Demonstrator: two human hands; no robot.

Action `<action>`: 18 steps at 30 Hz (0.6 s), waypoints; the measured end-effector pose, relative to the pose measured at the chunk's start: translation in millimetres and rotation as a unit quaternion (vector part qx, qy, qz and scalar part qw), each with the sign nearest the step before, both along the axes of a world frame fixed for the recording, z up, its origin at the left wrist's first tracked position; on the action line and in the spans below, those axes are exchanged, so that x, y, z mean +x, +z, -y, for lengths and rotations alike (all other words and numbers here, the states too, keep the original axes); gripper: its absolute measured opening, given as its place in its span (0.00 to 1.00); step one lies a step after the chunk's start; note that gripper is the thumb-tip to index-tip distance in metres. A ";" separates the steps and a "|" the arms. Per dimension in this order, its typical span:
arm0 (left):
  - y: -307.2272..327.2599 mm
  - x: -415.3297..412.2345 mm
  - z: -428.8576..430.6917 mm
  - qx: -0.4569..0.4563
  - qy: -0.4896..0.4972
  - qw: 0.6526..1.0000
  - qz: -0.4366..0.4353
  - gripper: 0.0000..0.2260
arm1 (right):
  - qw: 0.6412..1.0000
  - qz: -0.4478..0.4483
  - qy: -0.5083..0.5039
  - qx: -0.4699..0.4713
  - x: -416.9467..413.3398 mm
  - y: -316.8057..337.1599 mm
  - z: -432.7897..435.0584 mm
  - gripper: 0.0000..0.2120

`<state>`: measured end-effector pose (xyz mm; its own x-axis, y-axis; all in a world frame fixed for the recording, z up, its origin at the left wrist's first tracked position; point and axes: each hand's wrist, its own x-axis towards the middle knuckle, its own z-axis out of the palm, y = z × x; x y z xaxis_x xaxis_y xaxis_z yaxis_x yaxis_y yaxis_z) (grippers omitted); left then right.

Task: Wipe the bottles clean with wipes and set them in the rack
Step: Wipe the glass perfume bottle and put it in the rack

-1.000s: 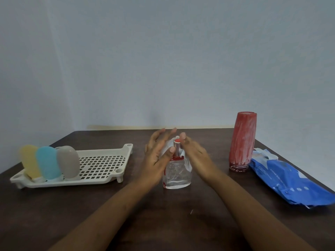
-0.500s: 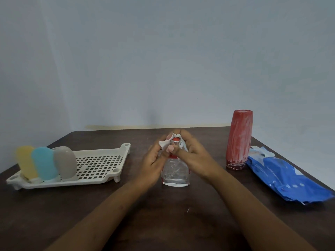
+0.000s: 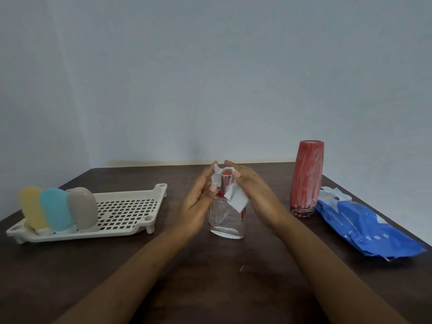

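Note:
A clear glass bottle (image 3: pixel 226 218) with a silver, red-topped cap (image 3: pixel 225 180) stands upright on the dark table, in the middle. A white wipe (image 3: pixel 236 202) is wrapped round the cap and hangs down the bottle's right side. My left hand (image 3: pixel 198 204) is to the left of the neck and pinches the wipe's upper edge beside the cap. My right hand (image 3: pixel 254 190) curls over the cap from the right and holds the wipe against it. The cream rack (image 3: pixel 131 206) lies at the left with a yellow bottle (image 3: pixel 31 206), a blue bottle (image 3: pixel 55 206) and a grey bottle (image 3: pixel 82 206) upright at its left end.
A tall red bottle (image 3: pixel 306 178) with white smears stands to the right of my hands. A blue pack of wipes (image 3: pixel 364 228) lies beside it along the table's right edge. The wall rises just behind the table's far edge.
My hands closed over the cap with the wipe, then drew slightly apart. The silver cap shows again, and the wipe now hangs down the bottle's right side.

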<state>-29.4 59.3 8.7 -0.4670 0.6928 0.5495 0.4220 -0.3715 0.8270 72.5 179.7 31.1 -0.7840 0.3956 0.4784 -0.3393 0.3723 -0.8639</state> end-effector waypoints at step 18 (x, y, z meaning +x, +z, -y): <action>-0.7 -9.8 2.1 0.025 0.150 0.987 -0.055 0.19 | 0.992 -0.117 -0.035 -0.027 -1.7 -5.5 1.2 0.19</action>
